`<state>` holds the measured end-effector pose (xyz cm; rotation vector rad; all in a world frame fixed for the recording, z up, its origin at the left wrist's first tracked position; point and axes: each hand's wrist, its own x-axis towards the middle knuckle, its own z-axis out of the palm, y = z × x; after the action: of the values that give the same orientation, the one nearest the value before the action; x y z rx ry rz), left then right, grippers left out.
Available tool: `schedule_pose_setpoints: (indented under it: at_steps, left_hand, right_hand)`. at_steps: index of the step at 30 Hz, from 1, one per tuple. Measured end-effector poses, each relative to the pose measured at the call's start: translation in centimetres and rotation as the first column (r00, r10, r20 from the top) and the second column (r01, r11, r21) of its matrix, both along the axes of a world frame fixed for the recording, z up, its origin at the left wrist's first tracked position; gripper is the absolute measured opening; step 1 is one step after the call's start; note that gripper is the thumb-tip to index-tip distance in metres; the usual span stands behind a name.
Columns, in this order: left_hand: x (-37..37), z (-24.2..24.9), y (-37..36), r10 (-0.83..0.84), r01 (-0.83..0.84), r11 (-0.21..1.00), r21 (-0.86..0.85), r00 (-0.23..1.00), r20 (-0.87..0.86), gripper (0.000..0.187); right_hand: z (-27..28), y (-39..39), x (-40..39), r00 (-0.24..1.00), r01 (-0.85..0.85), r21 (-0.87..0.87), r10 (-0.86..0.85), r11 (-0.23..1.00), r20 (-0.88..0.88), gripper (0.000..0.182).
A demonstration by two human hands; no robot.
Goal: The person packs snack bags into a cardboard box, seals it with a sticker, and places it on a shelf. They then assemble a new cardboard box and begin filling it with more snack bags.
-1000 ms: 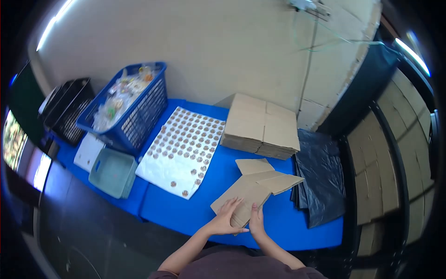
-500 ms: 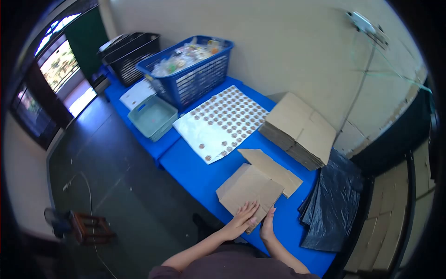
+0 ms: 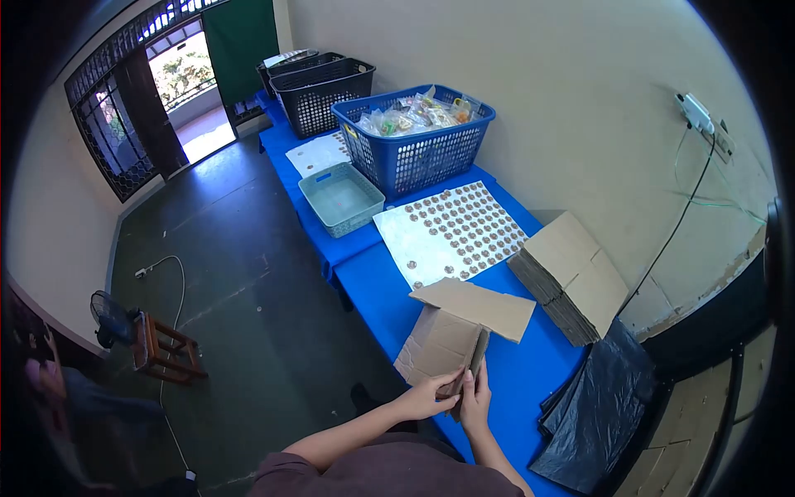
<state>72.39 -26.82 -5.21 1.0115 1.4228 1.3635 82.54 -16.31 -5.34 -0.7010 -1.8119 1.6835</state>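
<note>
A brown cardboard box [image 3: 435, 346], partly folded, lies on the blue-covered table in front of me. Its long flap [image 3: 484, 308] stands out at the far side. My left hand [image 3: 432, 398] has its fingers curled on the box's near edge. From the right, my right hand [image 3: 474, 399] grips the same corner, thumb up against the folded side panel. Both hands nearly meet there, and some fingertips are hidden behind the cardboard.
Beyond the box lies a white sheet of round stickers [image 3: 451, 232]. A stack of flat cardboard [image 3: 571, 277] and black plastic bags [image 3: 600, 406] are to the right. Farther off stand a grey-green basket [image 3: 341, 199], a blue basket [image 3: 414, 153] and black baskets [image 3: 323, 95]. A person [image 3: 83, 398] is at far left.
My left hand has gone from lying flat on the cardboard to gripping its near edge beside my right hand. The right side panel now stands raised. My view has shifted left.
</note>
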Motion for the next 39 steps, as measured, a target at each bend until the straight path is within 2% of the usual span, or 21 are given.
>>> schedule_pose_setpoints:
  at_steps: [3,5,6,8,9,10,12,13,14,16,17,18,20,31,33,34,36,39]
  left_hand:
    - [0.1,-0.5,-0.5,0.017,-0.017,1.000,0.008,1.000,-0.026,0.068]
    - [0.3,-0.7,-1.0,0.078,-0.080,0.996,0.040,0.995,0.068,0.069]
    - [0.2,-1.0,-1.3,0.076,-0.079,0.996,0.044,0.995,0.071,0.069]
    - [-0.3,-2.1,-1.7,0.200,-0.201,0.979,0.026,0.979,0.030,0.067]
    - [-0.1,-2.6,-1.8,0.295,-0.295,0.955,0.038,0.955,0.007,0.056]
    - [0.1,-3.0,-2.0,0.296,-0.296,0.954,0.036,0.955,0.008,0.056]
    - [0.4,-1.9,-2.3,0.406,-0.402,0.908,-0.115,0.914,0.015,0.042]
    - [0.7,-3.2,-2.2,0.483,-0.481,0.871,-0.101,0.876,-0.008,0.030]
    - [0.5,-3.3,-2.4,0.484,-0.482,0.870,-0.100,0.875,-0.008,0.030]
    - [0.2,-3.5,-3.0,0.477,-0.483,0.861,-0.161,0.876,-0.072,0.030]
    - [0.4,-5.6,-2.8,0.523,-0.521,0.851,-0.060,0.852,0.028,0.029]
    - [0.5,-5.1,-2.9,0.520,-0.518,0.853,-0.060,0.854,0.028,0.029]
    - [0.3,-3.6,-3.1,0.500,-0.512,0.859,-0.012,0.833,0.236,0.030]
    - [2.1,1.7,-3.1,0.470,-0.541,0.833,0.120,0.804,0.363,0.028]
    - [2.8,2.2,-2.7,0.508,-0.627,0.772,0.102,0.706,0.494,0.026]
    - [3.1,2.5,-2.4,0.495,-0.617,0.780,0.109,0.713,0.496,0.026]
    - [3.4,2.9,-1.8,0.505,-0.687,0.713,0.139,0.642,0.577,0.025]
    - [4.1,3.5,-1.3,0.514,-0.685,0.712,0.154,0.658,0.551,0.024]
  right_hand:
    - [-0.3,-0.2,0.2,1.000,-0.013,-0.033,0.013,0.999,-0.003,0.058]
    - [-0.4,-0.5,0.6,1.000,-0.029,-0.153,0.027,0.988,-0.013,0.063]
    - [-0.8,-0.4,1.0,1.000,-0.027,-0.149,0.026,0.988,-0.010,0.063]
    - [-1.8,-0.2,1.6,0.999,-0.025,-0.154,0.030,0.988,0.031,0.069]
    - [-1.7,-0.3,1.8,1.000,-0.015,-0.147,0.017,0.989,0.013,0.066]
    - [-2.8,0.0,2.0,1.000,-0.016,-0.149,0.018,0.989,0.014,0.066]
    - [-4.6,1.1,2.4,0.996,-0.055,0.056,0.051,0.997,0.069,0.053]
    - [-4.1,2.1,2.8,0.985,-0.107,-0.011,0.108,0.994,0.136,0.050]
    - [-2.4,3.2,2.8,0.966,-0.155,-0.080,0.168,0.985,0.199,0.048]
    - [-2.6,5.6,3.1,0.985,-0.012,-0.085,0.027,0.996,0.171,0.035]
    - [-2.4,7.0,3.5,0.978,-0.009,-0.097,0.029,0.995,0.207,0.032]
    - [-2.2,8.1,4.1,0.970,-0.004,-0.109,0.030,0.994,0.242,0.030]
    - [-1.8,9.1,5.0,0.973,0.016,-0.095,0.006,0.995,0.229,0.028]
    - [3.6,9.0,9.1,0.984,0.100,-0.046,-0.092,0.994,0.152,0.024]
    - [5.1,8.9,9.8,0.986,0.109,-0.030,-0.105,0.994,0.131,0.023]
    - [6.4,8.2,9.8,0.983,0.164,-0.086,-0.155,0.983,0.101,0.023]
    - [7.3,8.3,10.4,0.973,0.226,-0.138,-0.218,0.964,0.069,0.023]
    - [7.1,8.4,12.1,0.973,0.226,-0.109,-0.218,0.968,0.080,0.025]
